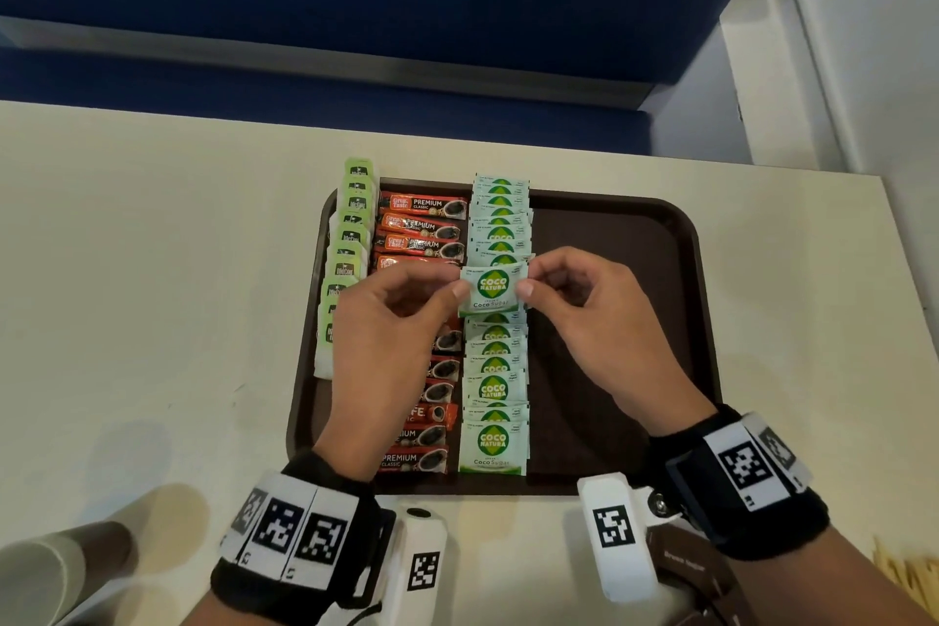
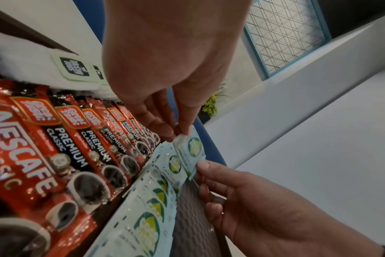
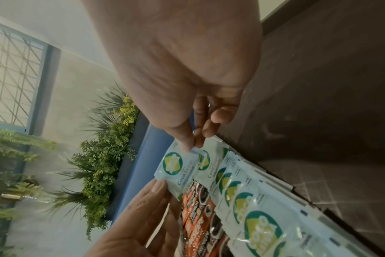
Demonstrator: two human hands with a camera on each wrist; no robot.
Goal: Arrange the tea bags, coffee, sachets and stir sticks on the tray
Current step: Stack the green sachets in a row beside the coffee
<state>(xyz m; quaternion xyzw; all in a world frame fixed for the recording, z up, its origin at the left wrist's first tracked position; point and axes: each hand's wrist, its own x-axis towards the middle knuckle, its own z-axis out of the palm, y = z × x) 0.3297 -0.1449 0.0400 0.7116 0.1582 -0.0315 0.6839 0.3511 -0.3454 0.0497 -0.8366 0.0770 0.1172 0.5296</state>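
Note:
A brown tray lies on the cream table. It holds a column of green-tagged tea bags at the left, red coffee sachets beside them, then pale green coco sugar sachets. Both hands hold one coco sugar sachet just above the middle of that column. My left hand pinches its left edge and my right hand pinches its right edge. The left wrist view has the left hand pinching the sachet. The right wrist view has the right hand pinching its corner.
The tray's right half is bare. Wooden stir sticks lie on the table at the bottom right corner. A brown packet lies under my right wrist. A cream paper cup lies on its side at the bottom left.

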